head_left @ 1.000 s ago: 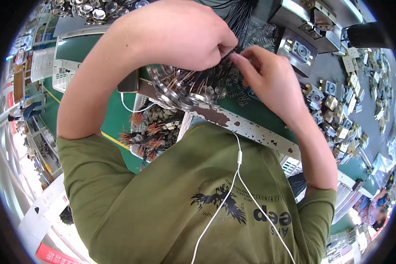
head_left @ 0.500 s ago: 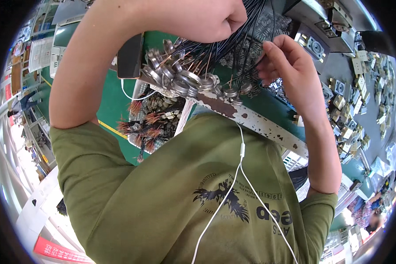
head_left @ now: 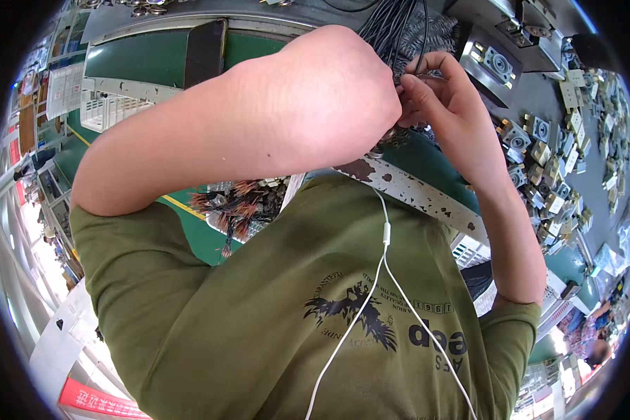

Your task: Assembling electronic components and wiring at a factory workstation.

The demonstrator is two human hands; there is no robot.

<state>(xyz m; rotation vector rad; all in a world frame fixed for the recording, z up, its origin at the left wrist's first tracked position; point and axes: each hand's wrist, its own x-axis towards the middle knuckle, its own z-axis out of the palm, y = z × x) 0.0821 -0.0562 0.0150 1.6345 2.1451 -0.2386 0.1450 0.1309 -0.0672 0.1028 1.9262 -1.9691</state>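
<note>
My left hand [head_left: 353, 94] reaches across the bench with its back up, and its fingers are hidden behind it. Close beside its far side is my right hand [head_left: 448, 101], thumb and fingers bent together. A thin black cable [head_left: 423, 42] runs down into the fingers of my right hand. Behind my hands lies a bundle of black cables [head_left: 385, 28], next to a heap of dark coiled wire parts [head_left: 437, 35]. A few round metal pieces [head_left: 375, 152] peek out below my left hand; my left arm covers the area beside them.
The bench has a chipped white metal edge [head_left: 427, 196]. A dark phone [head_left: 205, 52] lies to the left. Below is a crate of copper-ended wires [head_left: 241, 210]. To the right stand a metal fixture [head_left: 495, 66] and many small metal assemblies [head_left: 549, 161]. White earphone cord [head_left: 386, 234] hangs over my shirt.
My left forearm and hand have swung down and toward me, now covering the metal rings. The left hand has come up to my right hand, which has shifted slightly.
</note>
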